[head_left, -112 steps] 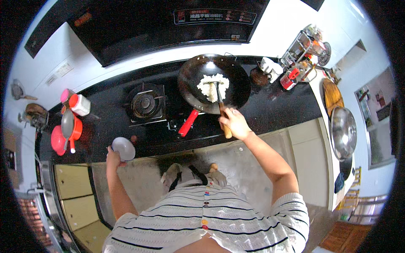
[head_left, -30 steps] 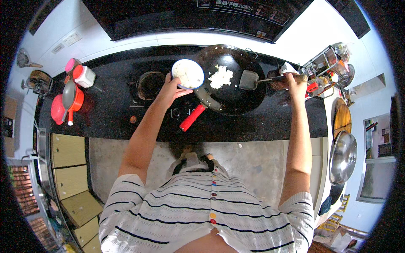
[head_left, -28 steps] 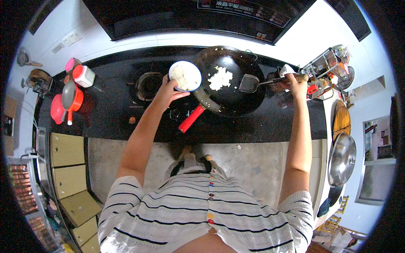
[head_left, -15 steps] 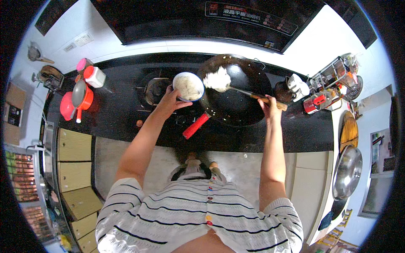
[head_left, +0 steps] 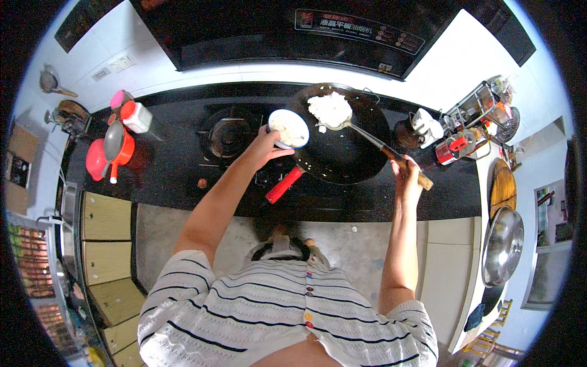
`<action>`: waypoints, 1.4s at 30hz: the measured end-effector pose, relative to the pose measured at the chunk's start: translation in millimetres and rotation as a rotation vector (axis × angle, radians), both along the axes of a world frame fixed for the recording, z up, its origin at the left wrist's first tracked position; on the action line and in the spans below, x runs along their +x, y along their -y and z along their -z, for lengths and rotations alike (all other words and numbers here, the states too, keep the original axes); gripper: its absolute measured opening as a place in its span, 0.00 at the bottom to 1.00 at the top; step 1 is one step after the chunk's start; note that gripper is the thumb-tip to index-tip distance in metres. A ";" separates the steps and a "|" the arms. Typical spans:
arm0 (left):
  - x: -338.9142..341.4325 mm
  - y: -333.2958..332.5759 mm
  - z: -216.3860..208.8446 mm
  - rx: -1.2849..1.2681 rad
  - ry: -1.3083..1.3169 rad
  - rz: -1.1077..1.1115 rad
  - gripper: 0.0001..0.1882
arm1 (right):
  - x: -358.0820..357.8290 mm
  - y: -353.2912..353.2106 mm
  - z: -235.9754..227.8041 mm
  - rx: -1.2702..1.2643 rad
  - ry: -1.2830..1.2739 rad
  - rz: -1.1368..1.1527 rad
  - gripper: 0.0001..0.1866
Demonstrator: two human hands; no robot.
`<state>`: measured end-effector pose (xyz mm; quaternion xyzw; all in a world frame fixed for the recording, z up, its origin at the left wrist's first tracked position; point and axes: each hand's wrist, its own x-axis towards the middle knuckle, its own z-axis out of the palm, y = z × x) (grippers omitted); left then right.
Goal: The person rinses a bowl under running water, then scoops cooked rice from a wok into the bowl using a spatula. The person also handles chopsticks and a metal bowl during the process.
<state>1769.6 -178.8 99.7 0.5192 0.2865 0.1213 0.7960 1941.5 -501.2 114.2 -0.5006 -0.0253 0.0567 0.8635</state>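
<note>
My left hand (head_left: 268, 148) grips a white bowl (head_left: 289, 128) with a dark rim, tilted beside the wok's left edge. Some white grains, which look like rice, show inside it. In my right hand (head_left: 406, 172) is the wooden handle of a wok spatula (head_left: 371, 140). Its metal head lies under a heap of white rice (head_left: 330, 109) over the far left part of the black wok (head_left: 351, 164). Stray grains dot the wok's inner surface. A red wok handle (head_left: 285, 185) points toward me, with neither hand on it.
Left of the wok is a bare gas burner (head_left: 230, 137). Farther left sit a red pan (head_left: 124, 148), a strainer-like grey utensil and a red-lidded jar (head_left: 140, 118). On the right are a white container (head_left: 426, 125) and a wire rack (head_left: 480, 104). The range hood (head_left: 257, 37) overhangs the back.
The bowl has moved right, closer over the wok's edge. The spatula with the rice has shifted right, and its handle end has swung right and toward me.
</note>
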 end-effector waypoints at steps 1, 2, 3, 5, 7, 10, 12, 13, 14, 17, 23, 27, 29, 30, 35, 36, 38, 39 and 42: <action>8.0 4.1 -1.3 -0.027 -0.019 -0.005 0.21 | -3.5 5.9 -7.7 -0.021 0.029 -0.013 0.13; 13.9 6.9 -1.8 -0.052 -0.041 -0.017 0.19 | -13.6 5.4 -20.3 -0.070 0.110 0.001 0.14; 25.1 7.2 4.6 -0.160 -0.034 -0.041 0.19 | -19.9 5.7 -27.2 -0.094 0.148 -0.004 0.13; 48.4 6.8 18.1 -0.243 -0.054 -0.036 0.24 | -35.3 4.7 -41.3 -0.170 0.273 -0.032 0.12; 67.9 18.6 19.0 -0.227 -0.033 -0.044 0.23 | -53.9 -3.9 -50.5 -0.316 0.537 -0.021 0.07; 87.8 40.1 11.0 -0.239 -0.045 -0.115 0.19 | -79.0 -13.3 -55.2 -0.829 1.076 0.014 0.04; 96.1 46.6 13.7 -0.284 -0.036 -0.103 0.17 | -99.5 -21.0 -48.5 -0.915 1.160 -0.034 0.09; 99.4 49.3 17.8 -0.319 -0.024 -0.077 0.17 | -105.3 -19.1 -44.4 -0.930 1.202 -0.087 0.12; 101.7 48.4 24.8 -0.347 -0.014 -0.058 0.16 | -113.4 -22.2 -45.4 -0.934 1.244 -0.147 0.14; 105.2 44.6 49.5 -0.528 0.125 0.105 0.16 | -121.2 -25.2 -58.8 -0.969 1.380 -0.119 0.16; 82.7 43.4 38.5 -0.656 0.150 0.119 0.24 | -98.5 4.5 -70.7 -0.863 1.211 0.058 0.04; 62.9 35.0 26.9 -0.545 0.257 0.058 0.24 | -79.3 6.1 -76.6 -0.591 0.878 0.160 0.08; 53.3 28.2 27.3 -0.527 0.326 0.045 0.25 | -52.9 7.7 -71.3 -0.580 0.727 0.149 0.07; 50.0 26.2 27.8 -0.518 0.357 0.043 0.26 | -35.3 11.2 -62.6 -0.574 0.645 0.139 0.07; 31.8 26.3 14.5 -0.501 0.406 -0.039 0.26 | -7.5 16.5 -71.8 -0.562 0.502 0.134 0.10; 28.6 25.0 15.5 -0.520 0.453 -0.083 0.26 | -3.4 15.6 -73.2 -0.576 0.544 0.160 0.10; 31.6 18.5 20.7 -0.486 0.462 -0.057 0.27 | 4.7 0.4 -76.9 -0.506 0.420 0.143 0.04; 30.5 18.8 22.7 -0.494 0.462 -0.051 0.26 | 17.5 -1.5 -71.2 -0.611 0.449 0.122 0.04; 25.1 20.3 6.3 -0.466 0.468 -0.051 0.26 | 56.5 -7.1 -53.4 -0.710 0.440 0.099 0.07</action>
